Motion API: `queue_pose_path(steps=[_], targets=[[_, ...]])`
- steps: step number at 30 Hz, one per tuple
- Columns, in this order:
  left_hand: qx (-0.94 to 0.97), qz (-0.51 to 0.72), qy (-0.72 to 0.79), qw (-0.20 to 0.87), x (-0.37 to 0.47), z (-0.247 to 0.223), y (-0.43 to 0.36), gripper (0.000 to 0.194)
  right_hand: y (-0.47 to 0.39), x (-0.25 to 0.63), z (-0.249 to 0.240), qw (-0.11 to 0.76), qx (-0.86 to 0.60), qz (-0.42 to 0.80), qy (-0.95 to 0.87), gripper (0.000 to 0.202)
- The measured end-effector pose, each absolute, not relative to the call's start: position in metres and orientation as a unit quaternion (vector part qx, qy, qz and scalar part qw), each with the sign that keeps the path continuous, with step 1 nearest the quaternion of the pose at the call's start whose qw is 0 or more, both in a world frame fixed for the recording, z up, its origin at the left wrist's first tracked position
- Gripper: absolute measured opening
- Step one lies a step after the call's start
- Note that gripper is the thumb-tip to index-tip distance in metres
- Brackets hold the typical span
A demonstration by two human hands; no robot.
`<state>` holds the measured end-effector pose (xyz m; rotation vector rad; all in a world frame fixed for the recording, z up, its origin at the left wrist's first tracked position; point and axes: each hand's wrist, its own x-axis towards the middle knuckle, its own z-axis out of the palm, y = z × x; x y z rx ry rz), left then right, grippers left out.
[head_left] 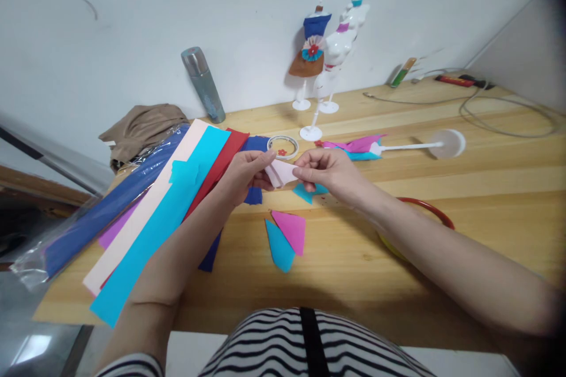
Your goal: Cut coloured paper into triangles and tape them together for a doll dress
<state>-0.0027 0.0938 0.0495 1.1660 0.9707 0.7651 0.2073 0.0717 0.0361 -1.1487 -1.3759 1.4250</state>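
Observation:
Between my two hands a small pale pink piece of crepe paper [281, 173] is held above the table. My left hand [251, 174] pinches its left edge, and my right hand [326, 172] grips the right edge between thumb and fingers. Just below lie a magenta paper piece [292, 231] and a blue paper piece [280, 247], partly overlapping. Another light blue scrap [309, 192] sits under my right hand. Behind my hands is a roll of tape [283, 147] with a small red flower shape [282, 153] inside its ring.
Long crepe paper strips [177, 206] lie under my left forearm. Small white mannequins [338, 50] and a dressed one [315, 41] stand at the back; another [411, 146] lies right. A thermos [204, 85] stands by the wall. Red-handled scissors [428, 209] are partly hidden by my right forearm.

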Motion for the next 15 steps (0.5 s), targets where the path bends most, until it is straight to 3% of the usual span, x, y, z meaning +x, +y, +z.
queue_pose_path(steps=[7,15], targets=[[0.531,0.373,0.447,0.616,-0.0016,0.0470,0.0912,0.055,0.0708,0.2055,0.0377,0.402,-0.460,0.563,-0.557,0.044],[0.543,0.351,0.429,0.630,-0.0058,0.0491,0.0946,0.061,0.0704,0.2059,0.0368,0.404,-0.446,0.572,-0.557,0.044]])
